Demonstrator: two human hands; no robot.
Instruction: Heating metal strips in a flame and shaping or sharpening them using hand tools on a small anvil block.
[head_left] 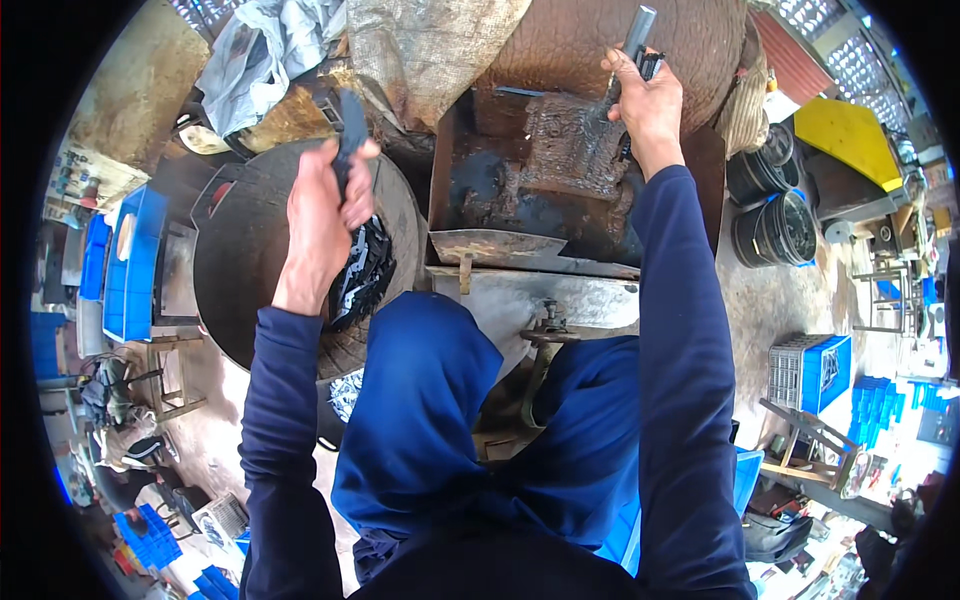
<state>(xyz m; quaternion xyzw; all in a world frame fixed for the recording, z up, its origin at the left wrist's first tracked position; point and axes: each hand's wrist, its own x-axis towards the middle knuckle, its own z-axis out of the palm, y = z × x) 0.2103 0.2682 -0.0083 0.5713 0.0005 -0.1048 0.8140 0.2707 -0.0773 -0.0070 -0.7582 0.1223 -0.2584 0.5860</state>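
My left hand (318, 215) is closed around a dark flat blade-shaped piece (353, 122), its wide end pointing up and away. It hovers over a round drum-like tub (235, 270) with a pile of dark metal pieces (364, 268) on its right side. Farther right, my right hand (652, 108) grips a silver metal bar (640, 30) by its lower part. A small black piece (650, 66) shows by its fingers; how they join is hidden. Below that hand lies a wet, ridged dark block (575, 145) inside a rusty open metal tray (500, 245).
Behind the tray rises a large rough brown drum (600, 45). Sacking (430, 50) and a grey plastic sheet (245, 75) hang at the back left. Black buckets (775, 228) stand at the right, a blue crate (130, 265) at the left. A tap-like fitting (548, 325) sits between my knees.
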